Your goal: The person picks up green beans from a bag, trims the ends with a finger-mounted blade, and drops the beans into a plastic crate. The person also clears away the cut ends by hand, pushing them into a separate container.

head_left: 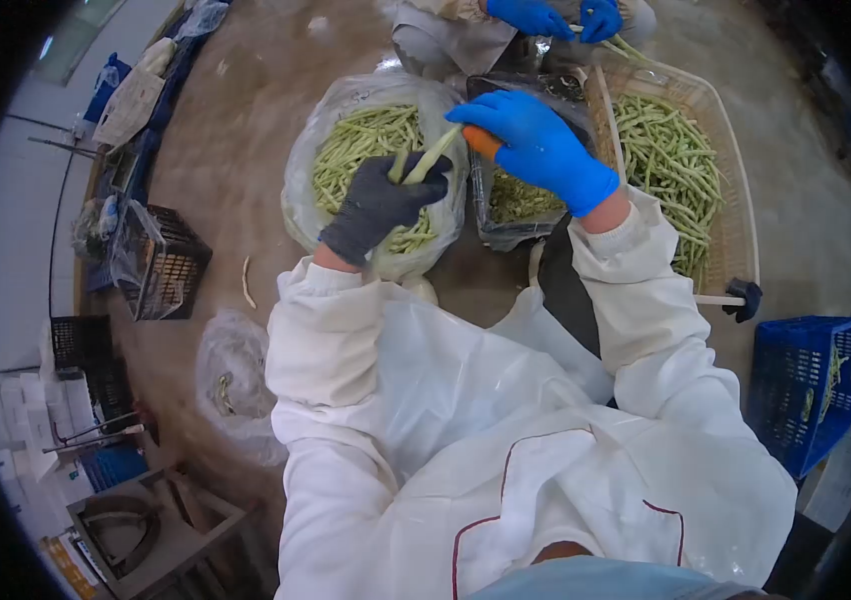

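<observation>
My left hand (391,200), in a dark grey glove, is closed around a couple of green beans (433,155) over a clear plastic bag (301,185) full of green beans. One bean sticks up to the right, towards my right hand (536,145). That hand wears a blue glove, with an orange cover (483,142) at the thumb. Its thumb and forefinger close on the bean's upper end. Below my right hand stands a dark lined crate (481,205) with short green bits (521,198) in it.
A cream crate (741,190) of green beans stands at the right. Across from me are another person's blue-gloved hands (566,18) with beans. A blue crate (791,390) sits lower right, a black crate (174,265) at the left, a plastic bag (246,360) on the floor.
</observation>
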The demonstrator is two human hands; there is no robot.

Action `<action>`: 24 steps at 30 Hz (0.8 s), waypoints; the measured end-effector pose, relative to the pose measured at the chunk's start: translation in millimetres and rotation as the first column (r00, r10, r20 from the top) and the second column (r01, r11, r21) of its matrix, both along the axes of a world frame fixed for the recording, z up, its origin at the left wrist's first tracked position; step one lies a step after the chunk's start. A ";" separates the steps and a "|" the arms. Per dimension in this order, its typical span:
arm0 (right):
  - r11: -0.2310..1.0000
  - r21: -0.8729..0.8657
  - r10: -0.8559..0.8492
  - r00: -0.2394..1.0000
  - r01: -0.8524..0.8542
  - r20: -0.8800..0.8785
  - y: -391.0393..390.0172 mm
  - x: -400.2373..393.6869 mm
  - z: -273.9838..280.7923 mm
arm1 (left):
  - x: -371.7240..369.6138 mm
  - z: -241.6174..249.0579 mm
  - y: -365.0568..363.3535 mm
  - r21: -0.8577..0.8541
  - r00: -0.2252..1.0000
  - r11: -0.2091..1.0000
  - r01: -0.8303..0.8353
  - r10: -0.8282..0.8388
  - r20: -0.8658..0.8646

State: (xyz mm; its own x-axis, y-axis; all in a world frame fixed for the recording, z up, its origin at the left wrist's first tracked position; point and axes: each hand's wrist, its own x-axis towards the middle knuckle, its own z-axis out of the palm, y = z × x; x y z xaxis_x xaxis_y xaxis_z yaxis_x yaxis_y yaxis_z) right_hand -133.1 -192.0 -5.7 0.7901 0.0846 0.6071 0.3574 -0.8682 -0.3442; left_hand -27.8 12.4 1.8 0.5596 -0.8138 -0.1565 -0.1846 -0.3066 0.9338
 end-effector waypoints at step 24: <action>0.868 0.083 -0.371 0.749 0.490 -0.549 -24.5 -3.7 -35.6 | 82.9 5.1 40.4 -0.740 0.847 0.444 -0.505 0.091 -0.524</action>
State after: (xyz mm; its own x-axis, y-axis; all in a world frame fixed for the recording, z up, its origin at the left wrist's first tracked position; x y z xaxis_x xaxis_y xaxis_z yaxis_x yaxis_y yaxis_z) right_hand -136.8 -216.5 -41.3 0.9037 -0.4208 0.0787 -0.3112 -0.7721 -0.5541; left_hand 55.1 52.8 6.8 0.8595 -0.4498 0.2430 0.1525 0.6792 0.7179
